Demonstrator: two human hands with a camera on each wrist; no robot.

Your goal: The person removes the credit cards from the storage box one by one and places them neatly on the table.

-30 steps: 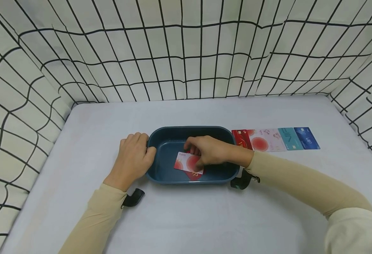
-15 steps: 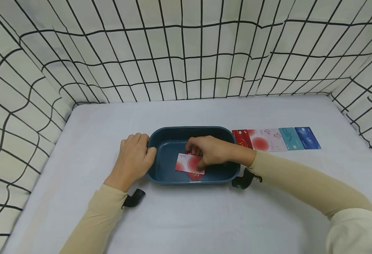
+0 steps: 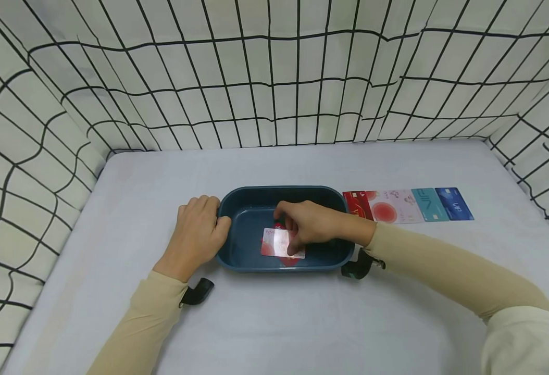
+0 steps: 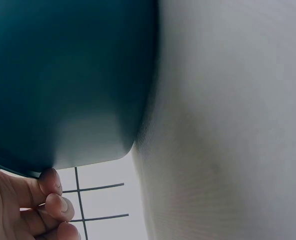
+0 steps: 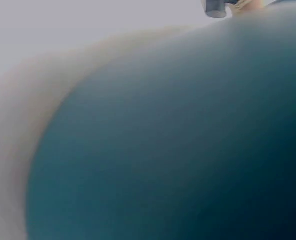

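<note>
A dark blue-green rectangular tub (image 3: 251,260) with rounded corners stands on the white table. My left hand (image 3: 198,237) grips its left rim; in the left wrist view the curled fingertips (image 4: 60,207) show at the edge of the tub wall (image 4: 67,90). Inside the tub, my right hand (image 3: 312,223) pinches a pink and white card (image 3: 272,242) between thumb and fingers. Light glares off this card's face. A red card (image 3: 288,262) lies partly hidden beneath it. The right wrist view shows mostly the blurred tub wall (image 5: 122,150), with the hand out of sight.
Right of the tub several cards lie edge to edge in a row: a red card (image 3: 358,204), pink cards (image 3: 398,205), a teal card (image 3: 429,204) and a blue card (image 3: 453,203). A black wire grid (image 3: 274,83) over white sheeting encloses the table's back and sides.
The pink and white card has shifted slightly right and toward the near side, and its face has tilted into glare. My left hand stays on the rim.
</note>
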